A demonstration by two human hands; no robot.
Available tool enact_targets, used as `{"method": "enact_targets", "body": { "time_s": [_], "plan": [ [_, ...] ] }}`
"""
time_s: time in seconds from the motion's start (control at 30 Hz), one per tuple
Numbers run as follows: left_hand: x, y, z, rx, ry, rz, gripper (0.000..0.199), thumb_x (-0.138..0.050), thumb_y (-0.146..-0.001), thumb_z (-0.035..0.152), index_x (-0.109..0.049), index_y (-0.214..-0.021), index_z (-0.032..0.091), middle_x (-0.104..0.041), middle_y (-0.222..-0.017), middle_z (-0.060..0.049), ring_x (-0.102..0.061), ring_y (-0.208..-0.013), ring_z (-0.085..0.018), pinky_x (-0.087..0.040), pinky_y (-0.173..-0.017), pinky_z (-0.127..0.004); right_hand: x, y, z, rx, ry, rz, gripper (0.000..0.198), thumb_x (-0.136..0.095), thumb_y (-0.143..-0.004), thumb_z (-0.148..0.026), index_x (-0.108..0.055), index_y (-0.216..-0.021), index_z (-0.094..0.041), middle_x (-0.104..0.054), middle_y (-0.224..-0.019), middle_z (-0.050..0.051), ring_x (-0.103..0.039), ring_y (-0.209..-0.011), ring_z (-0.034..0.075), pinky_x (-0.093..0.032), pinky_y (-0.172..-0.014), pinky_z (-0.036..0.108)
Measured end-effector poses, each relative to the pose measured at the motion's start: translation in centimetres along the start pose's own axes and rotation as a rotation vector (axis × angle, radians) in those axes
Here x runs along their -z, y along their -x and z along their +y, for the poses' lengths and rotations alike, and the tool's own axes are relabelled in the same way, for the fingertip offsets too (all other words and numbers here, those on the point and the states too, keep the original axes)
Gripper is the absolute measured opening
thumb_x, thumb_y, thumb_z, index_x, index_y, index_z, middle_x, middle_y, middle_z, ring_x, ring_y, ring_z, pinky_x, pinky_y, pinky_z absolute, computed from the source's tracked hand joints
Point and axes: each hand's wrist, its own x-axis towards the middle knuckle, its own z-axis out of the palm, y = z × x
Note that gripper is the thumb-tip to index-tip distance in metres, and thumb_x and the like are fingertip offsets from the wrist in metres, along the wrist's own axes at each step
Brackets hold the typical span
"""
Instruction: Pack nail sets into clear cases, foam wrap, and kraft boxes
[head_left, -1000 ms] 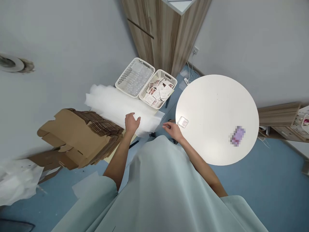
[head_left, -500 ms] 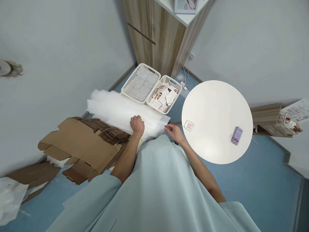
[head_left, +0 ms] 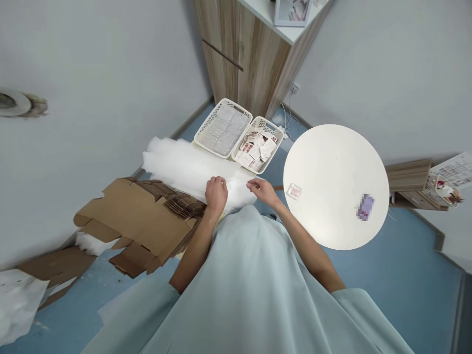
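A stack of thin white foam sheets lies in front of me, its right end close to my body. My left hand is on the right part of the stack, fingers curled and closed at a bit of raised white sheet. My right hand hovers at the stack's right end, thumb and fingertips pinched together and pointing left. Whether a sheet edge is between those fingertips is too small to make out. A small gap separates the two hands.
Behind the foam stand a white basket of clear plastic cases and a white basket of printed cards. Flattened cardboard boxes lie at left. On the right, a round white table holds a small clear case and a blurred purple item.
My left hand has turned from a knuckles-up fist so its fingertips point forward. My right hand has shifted slightly forward, its fingers more pinched. The whole view has moved a little to the right.
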Motion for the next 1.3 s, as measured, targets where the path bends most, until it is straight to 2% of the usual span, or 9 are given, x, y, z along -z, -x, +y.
{"method": "enact_targets", "body": {
  "time_s": [0.17, 0.3, 0.4, 0.57, 0.67, 0.77, 0.9, 0.97, 1.3],
  "plan": [
    [3.3, 3.2, 2.1, -0.165, 0.237, 0.061, 0.016, -0.049, -0.106, 0.026, -0.063, -0.11, 0.022, -0.068, -0.117, -0.011, -0.069, -0.107, -0.028, -0.055, -0.09, -0.04, 0.9, -1.6, -1.7, -0.078, -0.177, -0.007, 0.054, -0.058, -0.098, -0.069, -0.072, -0.112, -0.019, -0.08, -0.107, 0.01, -0.077, -0.091, 0.023, -0.059, -0.076, 0.031],
    [4.9, 5.4, 4.6, -0.326, 0.358, 0.065, 0.015, -0.048, -0.107, 0.026, -0.062, -0.114, 0.024, -0.068, -0.12, -0.01, -0.069, -0.113, -0.025, -0.057, -0.089, -0.036, 2.6, -1.9, -2.7, -0.076, -0.256, 0.056, 0.058, -0.066, -0.09, -0.074, -0.071, -0.095, -0.017, -0.077, -0.091, 0.009, -0.076, -0.083, 0.023, -0.059, -0.066, 0.03],
    [5.2, 6.5, 6.8, -0.447, 0.417, 0.038, 0.016, -0.048, -0.108, 0.026, -0.063, -0.113, 0.024, -0.068, -0.121, -0.009, -0.068, -0.117, -0.024, -0.058, -0.094, -0.037, 4.5, -1.2, -2.8, -0.014, -0.226, 0.17, 0.051, -0.074, -0.084, -0.068, -0.071, -0.083, -0.017, -0.073, -0.078, 0.004, -0.072, -0.08, 0.023, -0.057, -0.067, 0.031],
    [4.1, 7.5, 10.6, -0.503, 0.549, 0.016, 0.016, -0.056, -0.107, 0.033, -0.067, -0.116, 0.026, -0.07, -0.12, -0.009, -0.067, -0.124, -0.024, -0.057, -0.107, -0.042, 8.3, 2.5, -1.6, 0.036, -0.355, 0.35, 0.045, -0.075, -0.084, -0.061, -0.076, -0.089, -0.016, -0.075, -0.084, 0.004, -0.07, -0.081, 0.023, -0.057, -0.071, 0.033],
    [2.6, 7.6, 12.7, -0.367, 0.661, 0.053, 0.032, -0.063, -0.103, 0.042, -0.062, -0.131, 0.026, -0.059, -0.143, -0.012, -0.057, -0.14, -0.027, -0.057, -0.11, -0.046, 10.8, 5.7, -0.1, -0.02, -0.466, 0.454, 0.047, -0.076, -0.083, -0.063, -0.077, -0.093, -0.017, -0.076, -0.085, 0.005, -0.07, -0.079, 0.022, -0.056, -0.066, 0.032],
    [0.5, 7.3, 15.1, -0.105, 0.81, 0.002, 0.063, -0.076, -0.093, 0.048, -0.049, -0.147, 0.029, -0.038, -0.166, -0.014, -0.043, -0.153, -0.033, -0.058, -0.109, -0.048, 13.0, 9.1, 2.0, -0.051, -0.549, 0.553, 0.048, -0.077, -0.083, -0.064, -0.076, -0.098, -0.018, -0.078, -0.092, 0.007, -0.073, -0.082, 0.022, -0.056, -0.067, 0.031],
    [-2.9, 7.2, 19.0, 0.14, 1.039, -0.436, 0.071, -0.084, -0.084, 0.054, -0.054, -0.142, 0.024, -0.063, -0.146, -0.019, -0.065, -0.132, -0.035, -0.06, -0.103, -0.052, 15.3, 13.1, 5.9, -0.099, -0.651, 0.661, 0.046, -0.076, -0.085, -0.063, -0.074, -0.101, -0.019, -0.079, -0.098, 0.009, -0.077, -0.087, 0.024, -0.056, -0.071, 0.032],
    [-4.7, 7.4, 21.3, 0.131, 1.082, -0.572, 0.066, -0.086, -0.08, 0.054, -0.062, -0.131, 0.019, -0.074, -0.128, -0.017, -0.072, -0.12, -0.033, -0.06, -0.101, -0.051, 16.3, 15.0, 8.2, -0.132, -0.686, 0.702, 0.045, -0.076, -0.084, -0.062, -0.074, -0.099, -0.019, -0.079, -0.1, 0.01, -0.078, -0.088, 0.025, -0.056, -0.072, 0.033],
    [-13.9, 6.5, 30.6, -0.094, 0.709, -0.648, 0.055, -0.083, -0.082, 0.039, -0.065, -0.129, 0.017, -0.079, -0.109, -0.01, -0.076, -0.098, -0.025, -0.063, -0.086, -0.038, 20.5, 23.2, 22.0, -0.318, -0.658, 0.768, 0.041, -0.073, -0.083, -0.061, -0.072, -0.094, -0.021, -0.078, -0.104, 0.009, -0.076, -0.091, 0.023, -0.058, -0.08, 0.034]
  ]
}}
